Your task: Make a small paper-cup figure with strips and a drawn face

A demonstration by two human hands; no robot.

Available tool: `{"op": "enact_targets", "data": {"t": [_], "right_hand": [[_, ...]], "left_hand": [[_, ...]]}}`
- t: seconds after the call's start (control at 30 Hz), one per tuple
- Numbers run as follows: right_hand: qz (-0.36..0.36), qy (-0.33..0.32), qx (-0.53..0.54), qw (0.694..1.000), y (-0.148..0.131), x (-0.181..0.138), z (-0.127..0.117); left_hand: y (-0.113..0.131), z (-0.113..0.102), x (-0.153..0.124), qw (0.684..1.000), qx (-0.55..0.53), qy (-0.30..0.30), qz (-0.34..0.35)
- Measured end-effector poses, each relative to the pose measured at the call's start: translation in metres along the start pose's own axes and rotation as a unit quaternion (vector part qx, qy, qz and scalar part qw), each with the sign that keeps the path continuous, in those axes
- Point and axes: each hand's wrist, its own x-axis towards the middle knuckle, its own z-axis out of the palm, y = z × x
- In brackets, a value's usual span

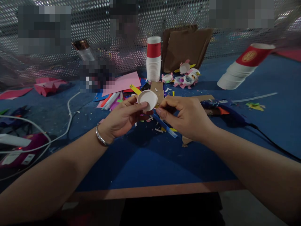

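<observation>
My left hand (124,116) holds a shallow white paper-cup bottom (150,96), thumb pressed on its inside and fingers underneath. A yellow paper strip (134,89) sticks out from its upper left side. At the cup bottom's right edge, the fingers of my right hand (190,114) are pinched on a small yellow piece (156,106), mostly hidden by the fingertips. Below the hands lies a translucent blue stick (166,126) among paper scraps. Right of my right hand rests a dark blue glue gun (231,114) with a glue stick (256,97) behind it.
An upright paper-cup stack (153,66) and a tilted one (243,69) stand behind. Small cup-and-paper figures (187,80) sit before a cardboard sheet (185,47). Coloured paper (127,81) and markers (110,101) lie left. A white cable (70,108) runs to a purple power strip (35,141).
</observation>
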Motion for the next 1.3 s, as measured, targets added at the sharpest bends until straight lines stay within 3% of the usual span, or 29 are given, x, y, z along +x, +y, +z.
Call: {"op": "enact_targets", "data": {"t": [0.2, 0.33, 0.57, 0.83, 0.97, 1.13, 1.3], "right_hand": [[0.037, -0.014, 0.017, 0.999, 0.002, 0.001, 0.0], [0.058, -0.021, 0.01, 0.998, 0.005, 0.002, 0.001], [0.068, -0.019, 0.028, 0.997, 0.008, 0.002, 0.001], [0.066, -0.027, 0.048, 0.996, 0.007, 0.003, 0.001], [0.063, -0.018, 0.049, 0.997, 0.008, 0.002, 0.002], [0.055, -0.031, 0.055, 0.996, 0.008, 0.003, 0.001], [0.066, -0.027, 0.054, 0.996, 0.009, 0.003, 0.001]], "left_hand": [[-0.002, 0.007, -0.004, 0.993, 0.011, 0.077, 0.092], [-0.009, 0.009, -0.006, 0.985, 0.071, 0.068, 0.141], [-0.013, 0.003, -0.011, 0.911, 0.262, 0.102, 0.303], [-0.014, 0.01, -0.014, 0.903, 0.275, 0.099, 0.316], [-0.012, 0.013, -0.019, 0.919, 0.242, 0.137, 0.279], [-0.01, 0.017, -0.02, 0.94, 0.22, 0.113, 0.235], [-0.014, 0.013, -0.019, 0.922, 0.228, 0.151, 0.274]]}}
